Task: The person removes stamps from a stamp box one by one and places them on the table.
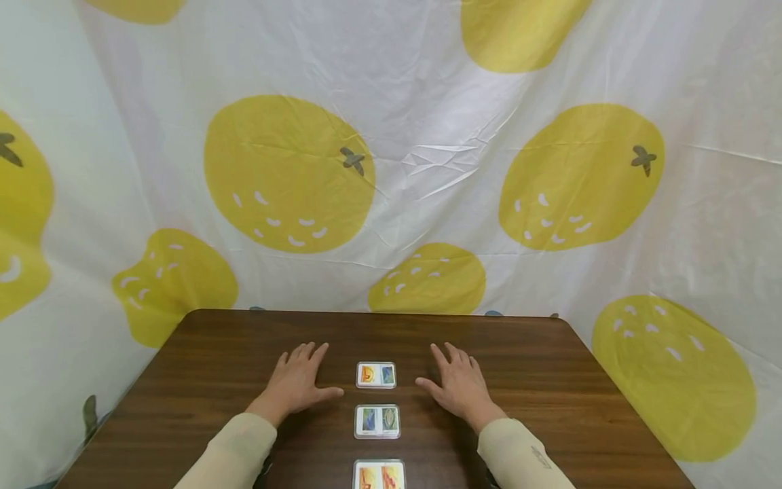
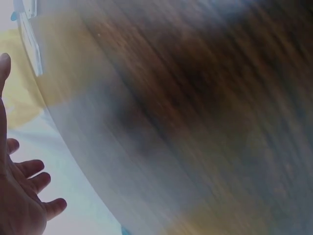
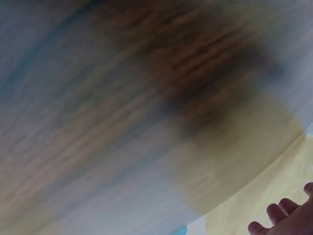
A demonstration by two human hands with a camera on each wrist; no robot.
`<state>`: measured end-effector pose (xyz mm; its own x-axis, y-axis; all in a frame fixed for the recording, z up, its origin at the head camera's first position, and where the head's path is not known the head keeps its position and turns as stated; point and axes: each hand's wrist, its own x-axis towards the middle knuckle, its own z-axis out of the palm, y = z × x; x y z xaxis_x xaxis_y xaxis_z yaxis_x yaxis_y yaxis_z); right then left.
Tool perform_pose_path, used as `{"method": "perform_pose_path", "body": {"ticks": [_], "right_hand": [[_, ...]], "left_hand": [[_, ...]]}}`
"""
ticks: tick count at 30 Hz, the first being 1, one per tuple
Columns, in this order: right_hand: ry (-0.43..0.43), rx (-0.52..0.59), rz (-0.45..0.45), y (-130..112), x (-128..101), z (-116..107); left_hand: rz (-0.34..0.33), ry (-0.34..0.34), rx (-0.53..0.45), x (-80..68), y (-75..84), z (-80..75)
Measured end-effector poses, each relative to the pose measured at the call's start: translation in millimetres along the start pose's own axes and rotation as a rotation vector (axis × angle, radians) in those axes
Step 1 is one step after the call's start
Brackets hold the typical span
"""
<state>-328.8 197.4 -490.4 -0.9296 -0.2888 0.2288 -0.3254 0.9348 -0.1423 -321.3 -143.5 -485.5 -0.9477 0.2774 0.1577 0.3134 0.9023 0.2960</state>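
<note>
Three flat rectangular picture cards in clear cases lie in a column on the brown wooden table. The far card (image 1: 376,375) pairs an orange picture with a blue-green one. Blue and green pictures fill the middle card (image 1: 377,422). Orange pictures show on the near card (image 1: 379,475), cut off by the frame's bottom edge. To the left of the column, my left hand (image 1: 296,382) has its fingers spread and holds nothing. My right hand (image 1: 458,382) is on the other side, fingers likewise spread, apart from the cards. Each wrist view catches only part of its hand.
The dark wood-grain table (image 1: 201,380) has rounded far corners. Behind it hangs a white curtain (image 1: 427,163) printed with large yellow fruit. Both forearms, in pale sleeves (image 1: 235,448), reach in from the near edge.
</note>
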Motion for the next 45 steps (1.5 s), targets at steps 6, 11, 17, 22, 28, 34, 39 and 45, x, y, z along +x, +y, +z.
{"method": "perform_pose_path", "body": {"ticks": [6, 11, 17, 22, 28, 34, 39, 45], "right_hand": [[-0.026, 0.012, -0.016, -5.5, 4.8, -0.1], [-0.039, 0.047, -0.029, -9.8, 7.5, 1.8], [-0.057, 0.100, -0.042, -14.1, 12.5, 3.8], [-0.060, 0.132, -0.065, -18.2, 17.7, 5.0], [-0.051, 0.186, -0.106, -24.7, 26.2, 3.6], [-0.094, 0.256, -0.126, -31.9, 36.9, 7.4], [-0.155, 0.286, -0.109, -39.0, 43.4, 9.8], [-0.195, 0.304, -0.102, -45.9, 47.3, 9.0]], "left_hand": [[0.018, 0.009, -0.036, 5.6, 3.4, 2.9], [0.023, 0.013, -0.100, 10.4, 4.5, 5.6], [0.004, -0.020, -0.176, 17.0, 7.6, 9.7], [-0.027, -0.057, -0.283, 22.9, 10.1, 11.2], [-0.053, -0.091, -0.370, 31.4, 11.2, 16.6], [-0.030, -0.100, -0.367, 37.4, 12.5, 26.1], [-0.001, -0.115, -0.360, 41.4, 17.2, 30.8], [0.004, -0.125, -0.371, 44.3, 22.0, 31.8]]}}
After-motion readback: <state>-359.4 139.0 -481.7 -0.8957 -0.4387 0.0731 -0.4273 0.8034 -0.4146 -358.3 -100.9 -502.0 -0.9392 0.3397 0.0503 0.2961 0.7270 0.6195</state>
